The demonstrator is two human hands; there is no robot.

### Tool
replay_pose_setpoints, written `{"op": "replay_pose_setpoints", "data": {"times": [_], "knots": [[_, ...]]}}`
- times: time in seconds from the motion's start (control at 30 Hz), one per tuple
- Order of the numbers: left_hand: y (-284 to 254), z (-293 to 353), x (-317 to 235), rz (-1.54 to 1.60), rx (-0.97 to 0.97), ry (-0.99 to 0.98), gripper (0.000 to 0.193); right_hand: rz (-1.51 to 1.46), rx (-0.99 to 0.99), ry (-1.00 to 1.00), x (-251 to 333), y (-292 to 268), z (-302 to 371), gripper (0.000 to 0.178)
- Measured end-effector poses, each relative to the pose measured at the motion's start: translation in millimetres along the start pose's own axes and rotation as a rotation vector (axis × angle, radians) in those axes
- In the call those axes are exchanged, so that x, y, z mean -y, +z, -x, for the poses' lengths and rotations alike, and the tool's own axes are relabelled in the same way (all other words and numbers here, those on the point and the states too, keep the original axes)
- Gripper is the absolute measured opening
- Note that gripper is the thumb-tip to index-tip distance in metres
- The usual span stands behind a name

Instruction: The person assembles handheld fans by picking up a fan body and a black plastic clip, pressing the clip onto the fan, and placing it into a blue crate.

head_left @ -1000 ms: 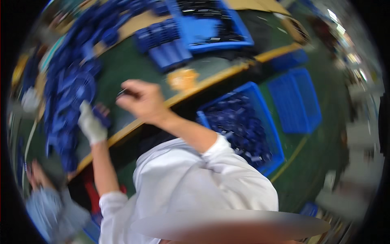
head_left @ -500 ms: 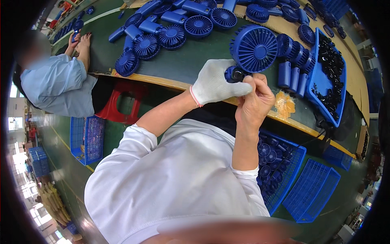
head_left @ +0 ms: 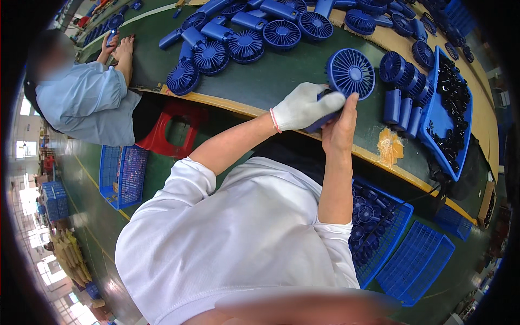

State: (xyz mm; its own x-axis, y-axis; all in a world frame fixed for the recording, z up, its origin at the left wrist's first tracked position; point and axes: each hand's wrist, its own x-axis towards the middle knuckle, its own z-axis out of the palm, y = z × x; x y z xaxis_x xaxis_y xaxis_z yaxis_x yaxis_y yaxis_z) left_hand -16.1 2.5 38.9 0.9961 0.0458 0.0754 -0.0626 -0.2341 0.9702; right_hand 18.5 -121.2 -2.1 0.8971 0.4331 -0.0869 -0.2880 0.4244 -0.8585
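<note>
A blue handheld fan (head_left: 352, 73) is held over the front edge of the table, its round grille facing up. My left hand (head_left: 304, 106), in a white glove, is closed around the handle, thumb across the top. Bare, my right hand (head_left: 341, 125) presses against the handle from the right, fingers mostly hidden behind it and thumb tip near the grille. Beyond my hands lie several more blue fans (head_left: 246, 46). To the right stands a short row of fans (head_left: 394, 106) with their handles toward me. Beside it is a blue tray (head_left: 429, 142) of small glossy black parts (head_left: 450, 100).
The green table (head_left: 238, 81) has a worn yellow edge and a peeled patch (head_left: 390, 146). Below on the right are a crate of fans (head_left: 400, 230) and another blue crate (head_left: 416, 260). At left, a person (head_left: 86, 103) works near a red stool (head_left: 187, 112) and a blue crate (head_left: 132, 176).
The fan has turned in my hands, so the handle end with a black piece no longer faces me. My right fingers have moved from pinching there to lying along the handle. The view has shifted slightly.
</note>
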Motion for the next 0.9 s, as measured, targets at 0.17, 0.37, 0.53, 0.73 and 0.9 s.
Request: {"op": "replay_pose_setpoints", "data": {"times": [0.17, 0.37, 0.53, 0.73, 0.9], "knots": [[-1.2, 4.3, -1.2, 0.265, 0.041, -0.21, 0.061, 0.184, -0.068, 0.049, 9.0, 2.4, -8.2, 0.044], [13.7, -0.3, 8.3, 0.255, -0.164, -0.049, 0.06, 0.684, -0.113, -0.363, 35.6, 7.3, -6.7, 0.035], [-50.9, -27.3, 16.3, -1.086, -0.259, 0.652, 0.012, 1.258, -0.207, -0.493, 72.1, -7.7, -29.0, 0.041], [-173.7, -106.1, 22.1, -1.402, -0.405, 0.51, 0.045, 1.842, -0.42, -0.494, 97.3, -32.3, -65.0, 0.035], [-197.8, -157.6, 24.7, -1.547, 0.093, 0.314, 0.053, 1.941, -0.473, -0.507, 96.0, -49.3, -73.6, 0.037]]}}
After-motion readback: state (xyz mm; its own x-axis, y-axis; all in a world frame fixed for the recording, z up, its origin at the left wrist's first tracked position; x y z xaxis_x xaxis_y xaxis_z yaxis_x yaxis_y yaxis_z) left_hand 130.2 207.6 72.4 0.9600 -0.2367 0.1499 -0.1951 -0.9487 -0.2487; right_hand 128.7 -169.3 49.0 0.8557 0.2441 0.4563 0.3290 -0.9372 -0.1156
